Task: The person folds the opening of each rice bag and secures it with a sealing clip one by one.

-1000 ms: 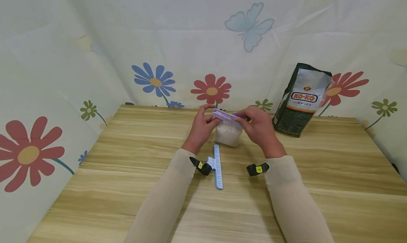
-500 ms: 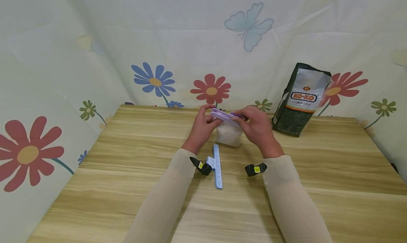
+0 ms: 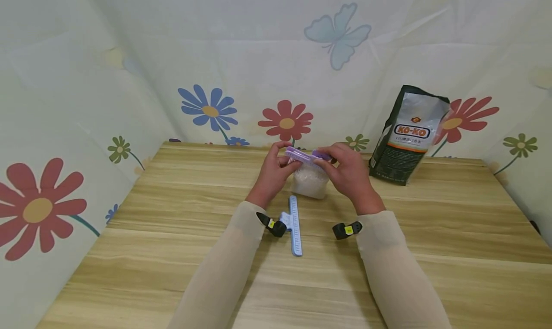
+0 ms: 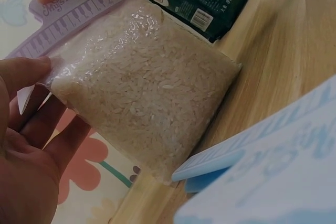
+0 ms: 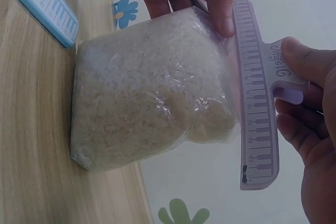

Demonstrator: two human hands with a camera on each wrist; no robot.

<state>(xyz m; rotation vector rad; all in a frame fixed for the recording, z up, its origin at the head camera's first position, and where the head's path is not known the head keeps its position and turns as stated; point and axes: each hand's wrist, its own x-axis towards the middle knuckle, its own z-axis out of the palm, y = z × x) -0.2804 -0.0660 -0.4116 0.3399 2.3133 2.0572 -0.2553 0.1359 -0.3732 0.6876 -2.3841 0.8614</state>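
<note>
A clear plastic bag of white rice (image 3: 309,181) stands on the wooden table between my hands. A purple sealing clip (image 5: 257,103) with a piano-key pattern lies along the bag's top edge. My left hand (image 3: 275,168) pinches the top corner of the bag beside one end of the clip, the thumb (image 4: 26,73) on the near side. My right hand (image 3: 351,168) pinches the clip's handle, thumb on the lettered tab and fingers behind it. A light blue clip (image 3: 295,226) of the same shape lies on the table just in front of the bag.
A dark green and silver KO-KO packet (image 3: 409,135) stands at the back right of the table (image 3: 172,214). Behind the table hangs a white curtain (image 3: 241,41) printed with flowers and a butterfly.
My right hand and the purple clip have shifted slightly left along the top of the bag. My left hand keeps its place, and the blue clip has not moved.
</note>
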